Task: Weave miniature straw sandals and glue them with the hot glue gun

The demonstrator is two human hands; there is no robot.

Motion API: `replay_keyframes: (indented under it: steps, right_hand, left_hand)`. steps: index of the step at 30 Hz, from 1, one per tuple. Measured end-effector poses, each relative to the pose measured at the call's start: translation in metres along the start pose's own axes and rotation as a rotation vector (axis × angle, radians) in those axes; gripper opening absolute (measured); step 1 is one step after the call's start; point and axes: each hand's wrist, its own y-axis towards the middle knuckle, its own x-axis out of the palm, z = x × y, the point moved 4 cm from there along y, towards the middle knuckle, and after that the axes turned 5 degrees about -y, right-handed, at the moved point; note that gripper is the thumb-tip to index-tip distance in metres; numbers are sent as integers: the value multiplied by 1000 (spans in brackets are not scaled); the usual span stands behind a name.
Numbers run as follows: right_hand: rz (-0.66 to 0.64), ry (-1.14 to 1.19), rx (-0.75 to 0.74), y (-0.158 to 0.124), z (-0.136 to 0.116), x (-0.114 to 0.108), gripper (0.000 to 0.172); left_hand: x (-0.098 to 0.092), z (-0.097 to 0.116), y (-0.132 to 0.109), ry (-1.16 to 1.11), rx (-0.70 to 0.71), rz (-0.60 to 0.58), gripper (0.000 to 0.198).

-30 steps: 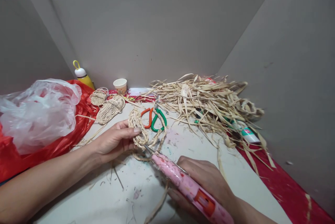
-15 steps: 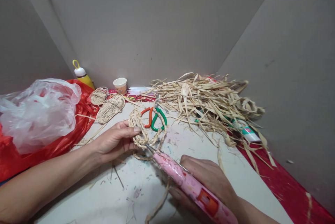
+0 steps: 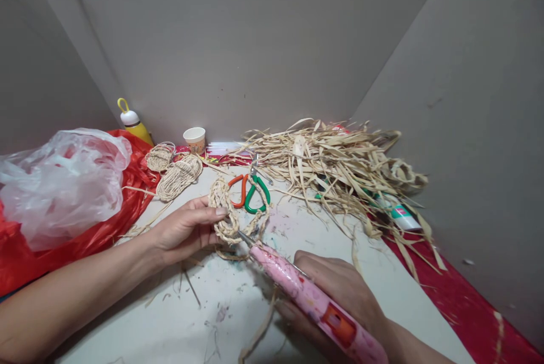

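Note:
Between the thumb and fingers of my left hand (image 3: 191,227) is a coil of braided straw (image 3: 221,211), lifted a little off the table. A loose length of its braid loops to the right. My right hand (image 3: 335,290) is wrapped round a pink hot glue gun (image 3: 293,279) with an orange part on its body. The gun's thin metal tip is at the coil's lower right edge; whether they touch I cannot tell. Its trigger is hidden. Just behind the coil lie scissors (image 3: 257,197) with one orange and one green handle.
Two flat braided straw soles (image 3: 180,177) lie at the back left, near a paper cup (image 3: 194,140) and yellow bottle (image 3: 138,126). Plastic bags (image 3: 72,177) fill the left side. A heap of dried straw (image 3: 331,154) covers the back right, partly over a white-green bottle (image 3: 403,216).
The glue gun's tip has shifted very slightly right, away from the coil. Both hands keep nearly the same pose and grip.

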Motion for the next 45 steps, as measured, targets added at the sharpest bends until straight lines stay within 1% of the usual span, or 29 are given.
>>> replay_keyframes:
  steps: [6,11,15,20,27,31,35,38,41,45]
  right_hand:
    - [71,11,-11,2,-1,-2,39]
    - [58,6,-32,6,-4,-5,41]
    - [65,-16,-11,4,-2,-5,44]
    - [54,22,-29,3,-2,-4,41]
    - [44,24,-14,1,-1,-3,39]
    - [29,10,-22,-1,-1,-2,42]
    - [37,14,-12,-2,-1,-2,41]
    - [46,21,-11,-2,0,-1,41]
    - [54,3,-12,0,0,-1,44]
    - [54,-6,-30,1,-2,-1,47]
  left_hand:
    - [-3,-2,3,-15,-12,-18,23]
    - [-2,-1,2,-24,-20,-33,20]
    - [1,-1,0,-26,-36,-56,20]
    - [3,-3,0,-32,-47,-104,19]
    - [5,-2,-1,-17,-58,-132,17]
    - [5,-2,0,1,-60,-132,18]
    - [5,-2,0,0,-59,-142,15]
    - [6,-2,0,7,-70,-150,17]
    - [6,-3,0,11,-80,-166,17]
    - [5,-4,-1,12,-84,-155,16]
